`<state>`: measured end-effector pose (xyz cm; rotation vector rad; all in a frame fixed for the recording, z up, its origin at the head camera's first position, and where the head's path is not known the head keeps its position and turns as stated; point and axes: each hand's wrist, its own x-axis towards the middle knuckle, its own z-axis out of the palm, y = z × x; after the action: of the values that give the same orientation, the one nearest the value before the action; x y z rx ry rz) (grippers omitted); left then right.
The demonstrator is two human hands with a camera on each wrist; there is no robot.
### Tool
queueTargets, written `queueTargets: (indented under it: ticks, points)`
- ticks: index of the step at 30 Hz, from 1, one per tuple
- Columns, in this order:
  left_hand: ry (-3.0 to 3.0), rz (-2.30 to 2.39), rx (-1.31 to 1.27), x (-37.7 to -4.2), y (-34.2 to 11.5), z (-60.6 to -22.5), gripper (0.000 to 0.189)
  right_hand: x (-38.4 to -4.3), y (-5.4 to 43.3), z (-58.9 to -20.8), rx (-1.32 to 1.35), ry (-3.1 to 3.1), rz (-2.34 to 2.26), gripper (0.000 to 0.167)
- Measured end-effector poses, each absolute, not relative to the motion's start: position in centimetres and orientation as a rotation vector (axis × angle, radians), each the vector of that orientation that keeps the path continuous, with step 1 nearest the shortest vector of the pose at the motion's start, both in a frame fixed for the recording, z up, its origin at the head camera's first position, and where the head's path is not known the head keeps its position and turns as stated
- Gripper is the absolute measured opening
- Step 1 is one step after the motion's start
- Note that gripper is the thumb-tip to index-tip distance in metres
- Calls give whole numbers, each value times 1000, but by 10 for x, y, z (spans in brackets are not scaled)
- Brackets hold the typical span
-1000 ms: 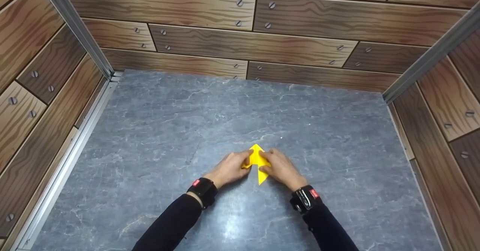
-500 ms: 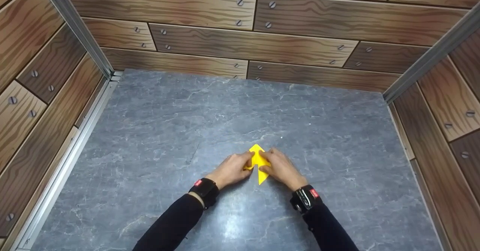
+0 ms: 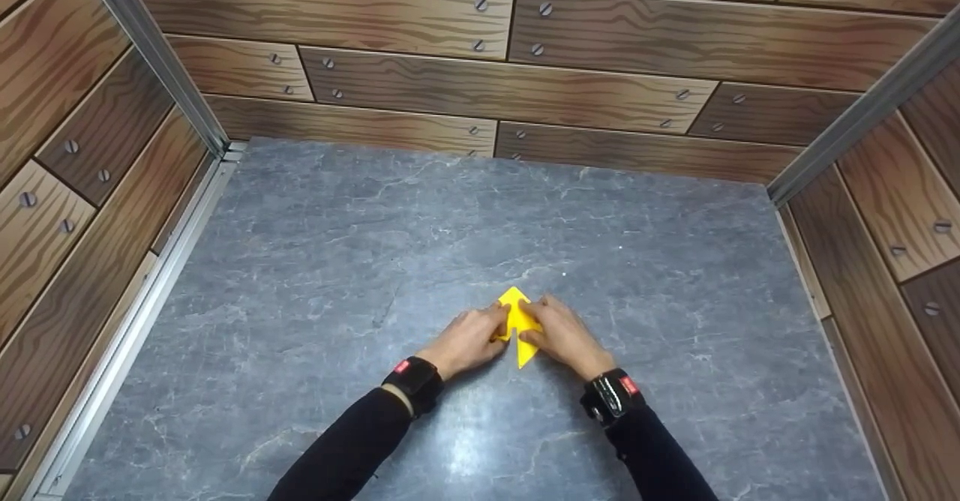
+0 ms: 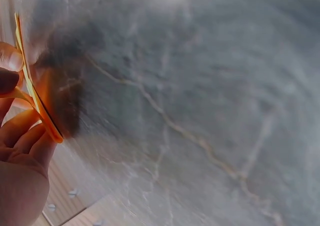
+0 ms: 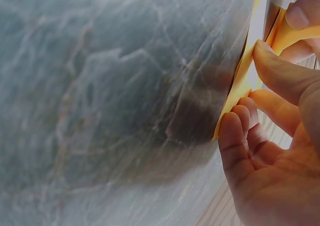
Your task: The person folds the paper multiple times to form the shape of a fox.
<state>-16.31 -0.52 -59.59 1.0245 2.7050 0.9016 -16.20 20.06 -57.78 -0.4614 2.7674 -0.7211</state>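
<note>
A folded piece of yellow paper [image 3: 514,296] is between both hands, low in the middle of the head view. Its top comes to a point, and a narrow gap splits its lower part into two flaps. My left hand [image 3: 466,342] pinches the left flap, which bends inward and is mostly covered by the fingers. On the other side, my right hand [image 3: 565,340] grips the right flap, whose tip points down toward me. Both wrist views show the paper edge-on, the left hand [image 4: 22,151] and the right hand [image 5: 275,146] with thumb and fingers on either face of it.
A grey marbled surface [image 3: 360,246] lies under the hands. Wood-patterned panels [image 3: 405,17] wall it at the back and both sides, with metal rails [image 3: 161,58] at the corners. Black bands [image 3: 414,385] circle both wrists.
My left hand has shifted slightly to the right, folding the left flap inward and narrowing the gap between the flaps. The right hand stays nearly still.
</note>
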Motion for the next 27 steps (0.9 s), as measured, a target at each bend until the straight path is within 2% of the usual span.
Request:
queueTargets:
  ticks: [13, 23, 27]
  points:
    - [2691, 797, 1089, -159, -8, -599, 8, -162, 200, -578, -454, 2760, -737, 58]
    - [2573, 836, 1125, -163, -18, -598, 26, -162, 198, -578, -457, 2776, -687, 57]
    - [2581, 741, 1168, -163, -19, -597, 26, -162, 197, -576, -453, 2793, -676, 57]
